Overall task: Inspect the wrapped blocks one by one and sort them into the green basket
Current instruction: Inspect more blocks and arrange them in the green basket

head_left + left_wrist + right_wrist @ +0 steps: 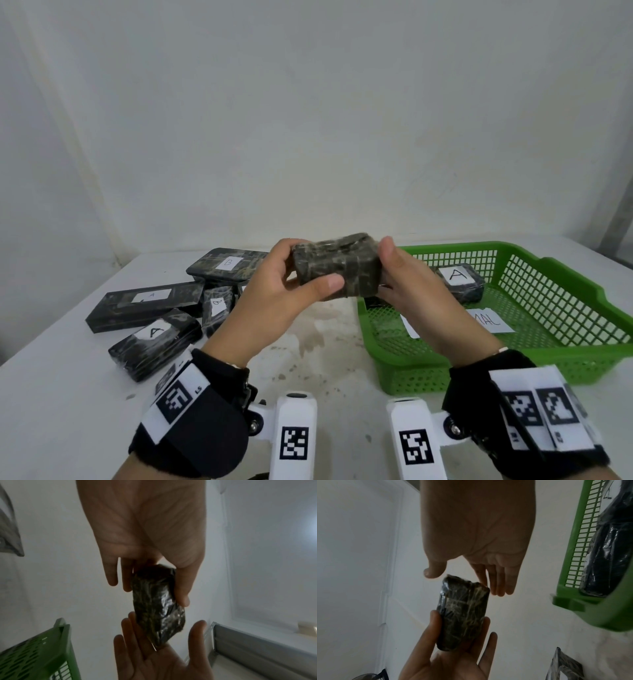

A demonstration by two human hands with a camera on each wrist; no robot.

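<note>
A dark wrapped block (337,265) with no label showing is held level above the table, between the pile and the green basket (548,356). My left hand (311,263) grips its left end, thumb across the front face and fingers behind. My right hand (383,269) pinches its right end, thumb on top and fingers underneath. The left wrist view shows the block (156,605) between both hands, and so does the right wrist view (464,615). Inside the basket lies a block labelled A (459,279).
Several wrapped blocks lie on the white table at the left: one marked B (227,265), a long one marked A (147,305), a shorter A (156,339), a small B (217,305). A paper label (489,322) lies on the basket floor. A wall stands behind.
</note>
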